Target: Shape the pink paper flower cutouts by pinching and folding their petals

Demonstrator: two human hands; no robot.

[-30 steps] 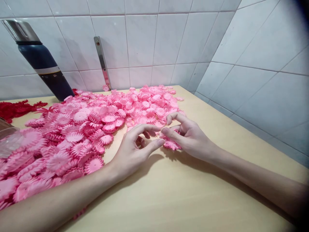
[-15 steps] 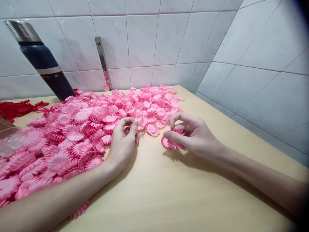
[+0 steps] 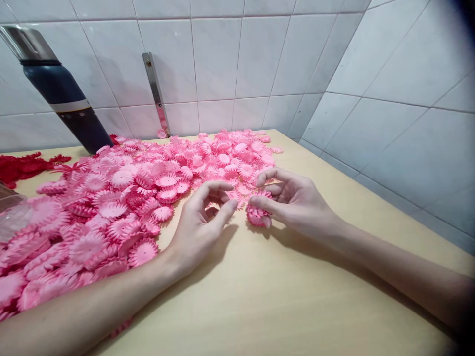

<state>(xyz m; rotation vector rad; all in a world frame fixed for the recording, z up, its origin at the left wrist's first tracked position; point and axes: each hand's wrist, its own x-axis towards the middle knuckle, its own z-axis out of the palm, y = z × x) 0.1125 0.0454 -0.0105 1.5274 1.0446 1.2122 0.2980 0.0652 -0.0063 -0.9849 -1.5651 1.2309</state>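
Observation:
A large heap of pink paper flower pieces [image 3: 122, 198] covers the left and far part of the wooden table [image 3: 282, 296]. My right hand [image 3: 297, 202] pinches a small stack of pink flower pieces [image 3: 259, 216] between thumb and fingers, resting it on the table. My left hand [image 3: 200, 222] lies just left of that stack, at the heap's near edge, its thumb and forefinger curled and a little apart. Whether a thin piece sits between those fingers is hidden. A loose pink piece [image 3: 239, 197] lies between the two hands.
A dark blue flask with a steel cap [image 3: 63, 99] leans at the back left. Red flower pieces [image 3: 22, 165] lie at the far left, with a clear plastic container [image 3: 11, 212] below them. A metal strip [image 3: 156, 94] is fixed to the tiled wall, and tiled walls meet at the right corner.
My left hand reached into the heap half a second ago and has come back right, close to the stack. My right hand has kept the stack and tipped it down onto the table.

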